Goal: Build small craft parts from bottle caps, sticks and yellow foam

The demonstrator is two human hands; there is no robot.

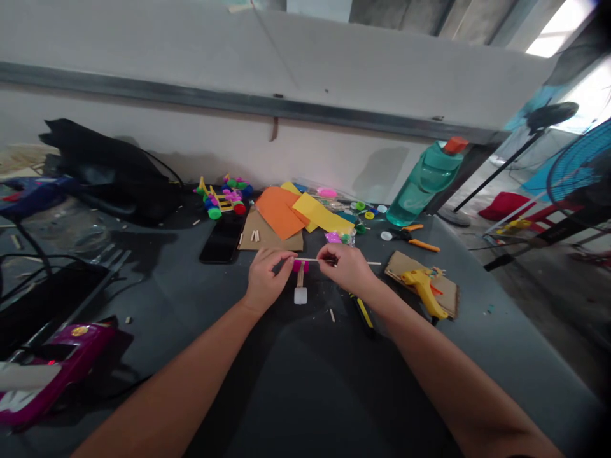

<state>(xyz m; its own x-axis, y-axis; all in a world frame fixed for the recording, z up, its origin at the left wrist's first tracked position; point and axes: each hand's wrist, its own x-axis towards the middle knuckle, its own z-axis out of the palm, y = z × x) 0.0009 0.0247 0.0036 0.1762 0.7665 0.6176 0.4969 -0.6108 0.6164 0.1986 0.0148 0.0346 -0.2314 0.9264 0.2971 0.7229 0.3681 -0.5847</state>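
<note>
While a thin stick (373, 263) is held level by the left hand (267, 277) and the right hand (347, 268), both are closed on it in fingertip pinches, a short gap between them. It is gripped near its left end by the left hand and farther along by the right, beyond which its free end is seen. Just under the stick, between the hands, the pink and white model (300, 295) is placed; whether it is touched by the stick cannot be told.

To the right of the model, a small stick piece (333, 315) and a black and yellow cutter (363, 313) are seen, the latter partly covered by the right forearm. Farther right, a yellow glue gun (426, 292) is laid on a cardboard piece (397, 266).

Behind the model, orange paper (277, 212) and yellow paper (322, 213) are spread over a cardboard sheet (272, 243), beside which a black phone (220, 238) is laid. Colourful toy models (222, 200) are grouped behind and to the left of it. Behind and to the right of it, bottle caps (369, 215), orange-handled pliers (424, 245) and a green bottle (424, 184) are seen. Well to the left of it, a magenta device (79, 362) is placed on the dark table (267, 394).
</note>
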